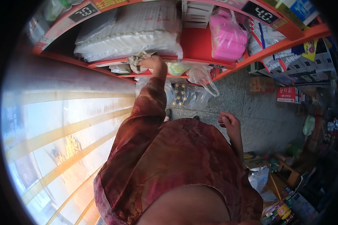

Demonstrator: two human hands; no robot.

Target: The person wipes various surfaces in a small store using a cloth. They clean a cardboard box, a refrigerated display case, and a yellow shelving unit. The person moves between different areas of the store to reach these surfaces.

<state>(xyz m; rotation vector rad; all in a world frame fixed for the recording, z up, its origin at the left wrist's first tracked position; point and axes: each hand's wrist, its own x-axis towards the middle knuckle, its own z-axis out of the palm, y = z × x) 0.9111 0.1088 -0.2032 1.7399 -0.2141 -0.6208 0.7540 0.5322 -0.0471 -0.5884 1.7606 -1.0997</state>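
My left hand reaches forward and grips a crumpled greyish cloth against the front edge of a red shelf. Behind the cloth, on that shelf, lies a large stack of white goods in clear plastic. To its right sits a pack of pink bundles in clear film. Away from the shelf, at the right side of my body, hangs my right hand. Its fingers are loosely curled, and nothing shows in them.
Below the shelf, a pack of bottles with pale caps and plastic bags stand on the grey floor. A translucent strip curtain hangs at left. Cartons are at right; a cluttered table stands lower right.
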